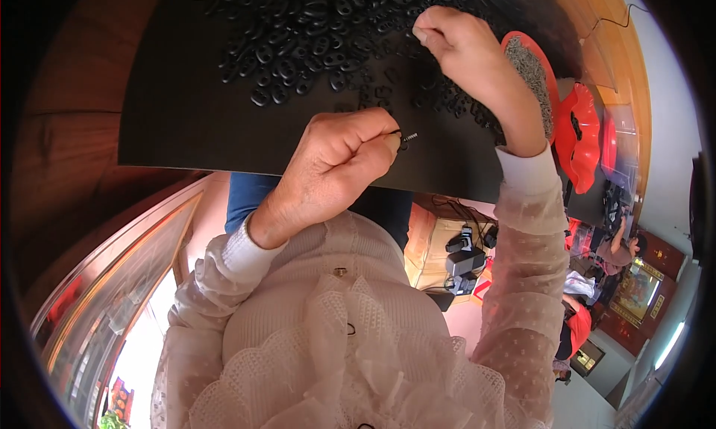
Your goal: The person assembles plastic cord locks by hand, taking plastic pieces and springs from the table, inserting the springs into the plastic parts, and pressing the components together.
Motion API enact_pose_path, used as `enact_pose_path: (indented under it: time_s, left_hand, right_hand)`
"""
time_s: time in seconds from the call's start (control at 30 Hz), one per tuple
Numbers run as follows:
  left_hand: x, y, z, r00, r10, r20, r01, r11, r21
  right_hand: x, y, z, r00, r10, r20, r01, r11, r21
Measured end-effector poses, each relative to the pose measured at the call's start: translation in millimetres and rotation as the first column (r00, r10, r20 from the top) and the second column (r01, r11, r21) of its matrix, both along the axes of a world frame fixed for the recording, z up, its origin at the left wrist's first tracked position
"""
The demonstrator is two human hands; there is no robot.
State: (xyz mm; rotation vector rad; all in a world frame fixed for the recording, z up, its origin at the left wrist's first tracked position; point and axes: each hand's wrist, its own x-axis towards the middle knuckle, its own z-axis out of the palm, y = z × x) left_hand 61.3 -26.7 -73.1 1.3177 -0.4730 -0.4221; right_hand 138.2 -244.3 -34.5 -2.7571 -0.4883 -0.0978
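Near the table's front edge, my left hand [335,160] is closed in a pinch. A small black plastic part shows at its fingertips, with a thin metal spring [409,137] sticking out to the right. My right hand [459,48] is raised farther off, above small black pieces [447,99]. Its thumb and forefinger are pressed together, and I cannot make out anything between them. To the left of it spreads a big heap of glossy black oval parts with holes [298,52]. Some smaller black bits [377,93] lie between the heap and my left hand.
The dark tabletop [194,130] holds all of this. By my right forearm sits a red dish [550,63] full of small grey metal pieces [528,74]. Beside it is a red wavy-rimmed bowl [588,134]. Below the table stands a cardboard box [425,254] near dark devices and cables.
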Motion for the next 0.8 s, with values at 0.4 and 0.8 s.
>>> enact_pose_path:
  time_s: [0.4, 0.8]
  left_hand:
    - [3, 4, 3, 0.998, -0.058, 0.011, 0.058, 0.997, 0.045]
    - [2, 3, 3, 0.999, -0.044, 0.019, 0.043, 0.997, 0.061]
  right_hand:
    - [8, -3, 2, 0.990, 0.060, -0.124, -0.069, 0.995, -0.070]
    - [10, 13, 1, 0.998, 0.016, -0.054, -0.022, 0.994, -0.105]
